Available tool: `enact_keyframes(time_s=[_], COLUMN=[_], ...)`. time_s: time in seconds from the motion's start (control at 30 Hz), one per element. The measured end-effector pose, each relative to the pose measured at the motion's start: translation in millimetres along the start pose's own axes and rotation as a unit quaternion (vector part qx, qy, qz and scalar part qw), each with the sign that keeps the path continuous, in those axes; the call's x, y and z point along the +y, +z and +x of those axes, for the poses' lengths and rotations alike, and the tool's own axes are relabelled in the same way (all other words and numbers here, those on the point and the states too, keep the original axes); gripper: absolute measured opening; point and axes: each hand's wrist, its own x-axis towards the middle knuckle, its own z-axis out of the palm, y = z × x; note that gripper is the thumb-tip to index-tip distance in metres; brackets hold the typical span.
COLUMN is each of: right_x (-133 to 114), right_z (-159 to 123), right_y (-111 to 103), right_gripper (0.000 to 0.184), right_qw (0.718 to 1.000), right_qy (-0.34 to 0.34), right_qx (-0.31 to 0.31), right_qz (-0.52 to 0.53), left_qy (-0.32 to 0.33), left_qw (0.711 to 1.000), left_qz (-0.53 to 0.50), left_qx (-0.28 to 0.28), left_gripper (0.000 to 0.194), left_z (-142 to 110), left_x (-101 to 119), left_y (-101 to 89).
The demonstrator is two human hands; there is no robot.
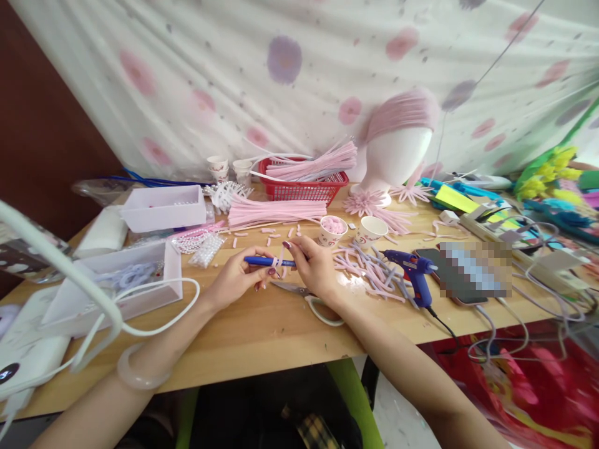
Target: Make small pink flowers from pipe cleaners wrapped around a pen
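Observation:
My left hand (236,280) pinches a blue pen (256,260), held level above the table. Around the pen's barrel loops a short piece of pink pipe cleaner (276,264). At the pen's other end my right hand (316,265) is closed, its thumb and fingers pinched at the pink pipe cleaner; the exact grip is partly hidden. Scissors (322,312) lie on the table under my right wrist. Beyond my hands are cut bits of pink pipe cleaner (271,236) and a paper cup (331,232) filled with pink pieces.
A second paper cup (372,231), a blue glue gun (414,269) and a phone (461,274) are on the right. Red basket (304,190) and foam head (397,149) stand behind. White trays (161,209) and a looping white cable (187,280) are at left.

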Motion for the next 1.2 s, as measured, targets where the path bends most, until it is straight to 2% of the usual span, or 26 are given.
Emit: enact_keyframes(time_s=[0.17,0.47,0.53,0.67,0.8,0.83,0.9,1.0,1.1,1.2], right_x=[-6,-12,-9,-2,4,3,2,-4,-11,-14], right_z=[0,3,6,17,19,18,13,8,7,9], right_y=[-1,-5,-9,-20,-21,-19,-14,-7,-8,-15], right_gripper=[0.021,0.021,0.021,0.027,0.028,0.027,0.024,0.021,0.022,0.022], right_qw=[0.991,0.988,0.984,0.939,0.909,0.91,0.933,0.965,0.958,0.953], right_qy=[0.089,0.106,0.108,0.16,0.171,0.166,0.132,0.024,-0.062,-0.077], right_qx=[-0.031,-0.064,-0.094,-0.207,-0.265,-0.273,-0.262,-0.239,-0.269,-0.28], right_qz=[0.098,0.089,0.109,0.224,0.273,0.265,0.21,0.103,0.08,0.084], left_qy=[0.023,0.002,-0.001,-0.022,-0.031,-0.03,-0.025,-0.005,0.019,0.035], left_qw=[1.0,1.0,1.0,0.994,0.974,0.97,0.966,0.968,0.976,0.984], left_qz=[0.004,-0.009,-0.017,-0.1,-0.212,-0.232,-0.255,-0.248,-0.197,-0.146], left_qx=[0.01,0.012,0.003,-0.045,-0.069,-0.061,-0.028,0.048,0.088,0.1], left_gripper=[0.028,0.03,0.029,0.027,0.027,0.026,0.026,0.032,0.037,0.036], left_z=[-1,-1,-1,-2,-3,-3,-2,0,3,5], left_x=[0,0,0,1,3,3,2,-1,-4,-9], left_y=[0.5,2.1,0.5,-3.2,-2.0,-1.2,0.1,0.4,-0.9,-2.5])
